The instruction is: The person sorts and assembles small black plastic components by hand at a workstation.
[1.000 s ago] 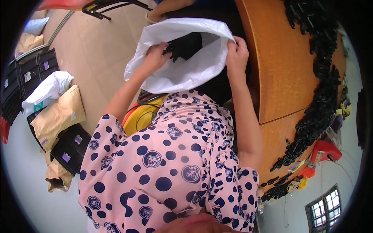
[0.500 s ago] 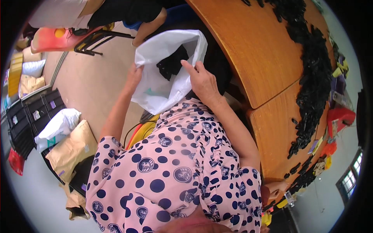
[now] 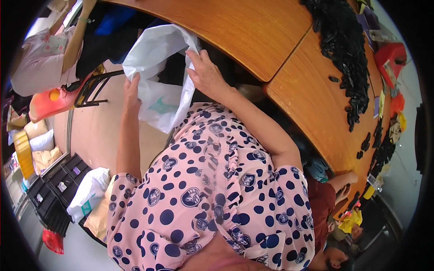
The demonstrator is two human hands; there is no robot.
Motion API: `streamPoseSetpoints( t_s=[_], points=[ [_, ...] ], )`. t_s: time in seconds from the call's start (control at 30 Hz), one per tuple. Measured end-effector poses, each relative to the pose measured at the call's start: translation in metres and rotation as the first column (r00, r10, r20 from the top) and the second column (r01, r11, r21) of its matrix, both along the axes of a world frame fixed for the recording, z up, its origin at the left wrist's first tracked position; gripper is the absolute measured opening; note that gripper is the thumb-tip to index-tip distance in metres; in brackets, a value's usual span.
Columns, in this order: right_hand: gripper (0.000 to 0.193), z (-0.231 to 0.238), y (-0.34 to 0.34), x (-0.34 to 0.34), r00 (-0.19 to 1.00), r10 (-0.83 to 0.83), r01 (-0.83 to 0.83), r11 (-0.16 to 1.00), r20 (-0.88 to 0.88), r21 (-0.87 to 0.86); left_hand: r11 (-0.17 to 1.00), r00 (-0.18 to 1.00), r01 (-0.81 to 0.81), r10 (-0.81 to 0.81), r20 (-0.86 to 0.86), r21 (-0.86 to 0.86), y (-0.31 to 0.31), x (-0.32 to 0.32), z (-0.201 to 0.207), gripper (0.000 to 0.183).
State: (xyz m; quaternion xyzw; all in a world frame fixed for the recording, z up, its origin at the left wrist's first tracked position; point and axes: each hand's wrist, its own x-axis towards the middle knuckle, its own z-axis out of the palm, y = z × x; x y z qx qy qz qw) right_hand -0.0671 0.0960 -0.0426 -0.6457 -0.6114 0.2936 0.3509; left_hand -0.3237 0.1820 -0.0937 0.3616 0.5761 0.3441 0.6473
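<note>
A white plastic bag (image 3: 160, 106) with a green mark on its side hangs in front of me, its mouth spread wide. At its left rim, my left hand (image 3: 132, 92) pinches the edge. Across from it, my right hand (image 3: 209, 77) holds the right rim, thumb and fingers at the edge. Something black (image 3: 174, 70) shows inside the bag's mouth; its kind I cannot make out. The bag is close to the curved edge of the wooden table (image 3: 235, 36).
Small black pieces (image 3: 346, 58) lie in a long heap on the table. A co-worker in a light shirt (image 3: 45, 61) is at the far left, near a red chair (image 3: 52, 104). Another in dark red (image 3: 321, 203) sits at the right. Packed bags (image 3: 90, 189) stand left beside black crates (image 3: 58, 187).
The view has turned, and the bag and both hands now appear farther left and slightly higher. Less of the black contents shows. Both hands still hold the rim.
</note>
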Motion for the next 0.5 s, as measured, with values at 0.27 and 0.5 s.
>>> streamPoseSetpoints(
  t_s=[0.27, 0.5],
  points=[
    [0.051, -0.097, 0.014, 0.024, 0.91, -0.36, 0.294, 0.909, -0.204, -0.295, 0.993, 0.997, 0.069, -0.072, -0.029, -0.1, 0.034, 0.016, -0.001, 0.049],
    [0.056, -0.107, 0.007, 0.027, 0.684, -0.69, 0.47, 0.665, -0.238, -0.58, 0.936, 0.936, 0.327, -0.34, -0.093, -0.13, 0.096, 0.048, -0.018, 0.048]
  ],
)
